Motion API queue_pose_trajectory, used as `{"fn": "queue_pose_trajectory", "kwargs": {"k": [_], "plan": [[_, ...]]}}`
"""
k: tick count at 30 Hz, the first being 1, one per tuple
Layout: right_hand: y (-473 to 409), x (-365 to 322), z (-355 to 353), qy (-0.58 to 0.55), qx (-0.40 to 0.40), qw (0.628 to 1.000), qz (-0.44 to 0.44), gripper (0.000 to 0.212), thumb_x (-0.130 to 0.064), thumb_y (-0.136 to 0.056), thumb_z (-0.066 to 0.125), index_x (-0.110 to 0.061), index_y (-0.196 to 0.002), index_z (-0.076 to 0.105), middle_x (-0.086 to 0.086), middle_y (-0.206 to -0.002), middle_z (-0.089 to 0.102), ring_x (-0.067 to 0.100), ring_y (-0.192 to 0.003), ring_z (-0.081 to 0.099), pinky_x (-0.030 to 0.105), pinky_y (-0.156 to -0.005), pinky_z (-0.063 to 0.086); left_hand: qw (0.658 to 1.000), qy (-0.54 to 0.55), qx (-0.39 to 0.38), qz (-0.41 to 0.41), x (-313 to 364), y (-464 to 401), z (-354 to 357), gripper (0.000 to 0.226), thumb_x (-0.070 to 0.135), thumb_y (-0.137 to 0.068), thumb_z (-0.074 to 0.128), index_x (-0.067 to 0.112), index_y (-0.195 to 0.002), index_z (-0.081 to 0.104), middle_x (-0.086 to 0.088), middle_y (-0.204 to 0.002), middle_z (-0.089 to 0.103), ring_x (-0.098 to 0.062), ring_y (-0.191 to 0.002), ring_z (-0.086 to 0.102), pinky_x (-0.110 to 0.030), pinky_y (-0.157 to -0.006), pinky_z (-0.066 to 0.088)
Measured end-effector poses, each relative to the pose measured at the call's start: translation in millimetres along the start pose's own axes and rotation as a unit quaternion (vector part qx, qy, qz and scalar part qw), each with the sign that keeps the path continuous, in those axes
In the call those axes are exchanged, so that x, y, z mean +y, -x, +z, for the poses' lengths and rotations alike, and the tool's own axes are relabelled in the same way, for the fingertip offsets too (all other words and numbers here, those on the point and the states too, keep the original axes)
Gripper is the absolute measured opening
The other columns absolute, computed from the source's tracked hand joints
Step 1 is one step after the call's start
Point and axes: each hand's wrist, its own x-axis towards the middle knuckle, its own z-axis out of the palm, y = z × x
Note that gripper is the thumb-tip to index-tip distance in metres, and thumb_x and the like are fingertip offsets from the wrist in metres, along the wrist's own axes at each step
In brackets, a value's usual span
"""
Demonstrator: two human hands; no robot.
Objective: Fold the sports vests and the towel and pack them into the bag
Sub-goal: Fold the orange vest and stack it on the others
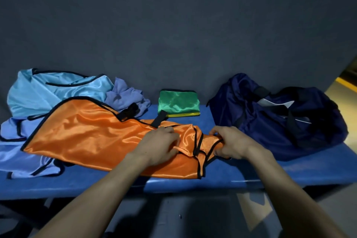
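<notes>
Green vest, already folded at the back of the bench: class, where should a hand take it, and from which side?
Grip the green vest by its near folded edge, coming from the front: it lies flat, clear of the bag.

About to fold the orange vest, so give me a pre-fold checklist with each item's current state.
1. Both hands on the orange vest: ok; left hand and right hand grip its bunched right end.
2. Vest laid flat: not ok; the right end is crumpled.
3. Straps clear: not ok; a black strap lies on its far edge.
4. Bench space in front: ok.
5. Bag open: cannot tell.
6. Folded green vest out of the way: ok.
</notes>
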Motion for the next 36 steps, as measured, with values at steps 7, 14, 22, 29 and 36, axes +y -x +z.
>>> {"fn": "queue_pose_trajectory", "kwargs": {"k": [7,14,22,29,36], "plan": [[9,9,-2,0.031,-0.025,0.999,-0.010,0.054,-0.009,-0.077,0.076,-0.037,-0.120,0.058,-0.006,-0.100,0.066,0.015,-0.093,0.065,0.039,-0.088,0.057,0.820,0.536,0.155,-0.126,15,-16,-39,0.041,0.035,-0.101,0.061,0.016,-0.065,0.053,-0.004,-0.060,0.051,-0.017,-0.060,0.054,-0.032,-0.063,0.045],[14,1,-12,0.073,0.235,0.969,-0.012,0.016,-0.013,-0.086,0.061,-0.028,-0.091,0.059,-0.004,-0.088,0.066,0.027,-0.086,0.063,0.041,-0.072,0.053,0.759,0.621,0.166,-0.104,46,-30,-61,0.050,0.036,-0.098,0.065,0.005,-0.067,0.041,-0.011,-0.069,0.035,-0.028,-0.068,0.039,-0.042,-0.069,0.039],[17,5,-7,-0.258,0.269,0.926,-0.060,0.031,0.008,-0.090,0.061,-0.022,-0.088,0.065,0.003,-0.080,0.074,0.023,-0.072,0.074,0.040,-0.061,0.061,0.825,0.507,0.227,-0.106,62,-23,-60,0.052,0.035,-0.102,0.058,0.017,-0.061,0.034,0.006,-0.055,0.030,-0.014,-0.052,0.031,-0.033,-0.058,0.029],[23,1,-9,-0.400,0.216,0.882,-0.126,0.032,0.017,-0.085,0.054,-0.009,-0.099,0.068,0.009,-0.099,0.076,0.013,-0.097,0.070,0.023,-0.086,0.052,0.850,0.465,0.203,-0.140,62,-31,-53,0.012,0.018,-0.094,0.060,0.023,-0.083,0.063,0.014,-0.058,0.054,-0.008,-0.053,0.044,-0.030,-0.057,0.035],[9,-6,2,-0.440,0.329,0.830,-0.093,0.024,0.001,-0.085,0.077,-0.011,-0.104,0.068,0.004,-0.097,0.070,0.009,-0.092,0.068,0.022,-0.076,0.056,0.914,0.381,0.065,-0.122,76,-30,-47,0.005,0.021,-0.095,0.059,0.022,-0.092,0.063,0.004,-0.076,0.063,-0.012,-0.066,0.055,-0.031,-0.065,0.043]]}}
